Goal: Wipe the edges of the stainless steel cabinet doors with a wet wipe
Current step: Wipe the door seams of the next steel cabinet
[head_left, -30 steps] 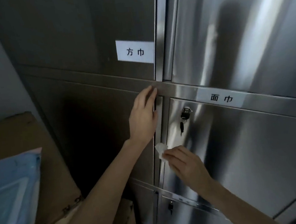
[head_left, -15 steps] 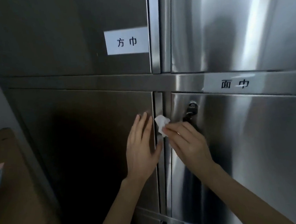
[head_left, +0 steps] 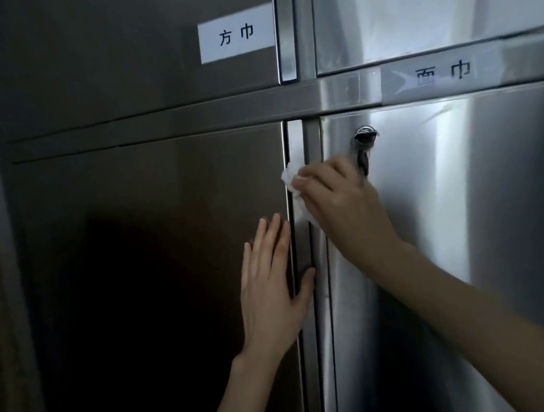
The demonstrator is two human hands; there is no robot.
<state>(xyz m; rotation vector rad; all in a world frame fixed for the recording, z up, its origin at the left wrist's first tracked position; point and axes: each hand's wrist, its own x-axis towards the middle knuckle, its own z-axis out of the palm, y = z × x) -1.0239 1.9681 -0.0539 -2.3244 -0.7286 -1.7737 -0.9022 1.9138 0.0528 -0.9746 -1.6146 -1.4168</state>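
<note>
One hand [head_left: 347, 211] pins wet wipe [head_left: 289, 179] to door edge [head_left: 294, 144].

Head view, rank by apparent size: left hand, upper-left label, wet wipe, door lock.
1. left hand, though it is also nearest the camera
2. upper-left label
3. wet wipe and door lock: not ranked. They look alike, and the right hand hides most of the wipe.
</note>
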